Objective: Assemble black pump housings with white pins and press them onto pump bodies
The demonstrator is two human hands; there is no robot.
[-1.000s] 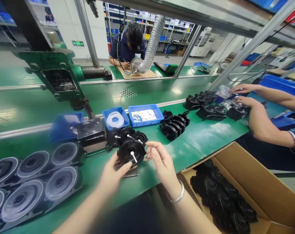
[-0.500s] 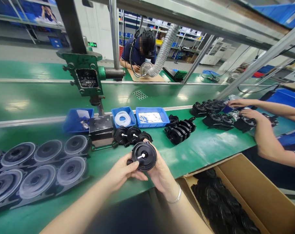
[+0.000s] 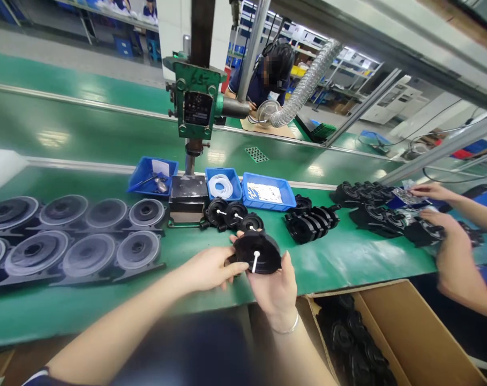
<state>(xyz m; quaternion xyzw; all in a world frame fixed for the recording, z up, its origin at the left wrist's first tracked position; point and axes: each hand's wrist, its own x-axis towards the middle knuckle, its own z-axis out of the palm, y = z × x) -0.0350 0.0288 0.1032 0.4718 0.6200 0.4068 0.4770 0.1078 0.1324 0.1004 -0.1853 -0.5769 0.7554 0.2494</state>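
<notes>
Pinching left hand: thumb and fingers are clamping onto the black housing at its 8 o'clock edge.
Cupping right hand: palm and fingers are wrapping round the same housing from below, at 5 o'clock.
Held housing: it is hanging above the green table, its white pin pointing to 6 o'clock.
Pinned housings: three are lying together at 11 o'clock from it.
Stacked housings: these are leaning in a row at 2 o'clock.
Blue tray: at 12 o'clock, it is holding white parts.
Ringed parts: two rows are lying at 9 o'clock.
Cardboard box: at 4 o'clock, it is holding black parts.
</notes>
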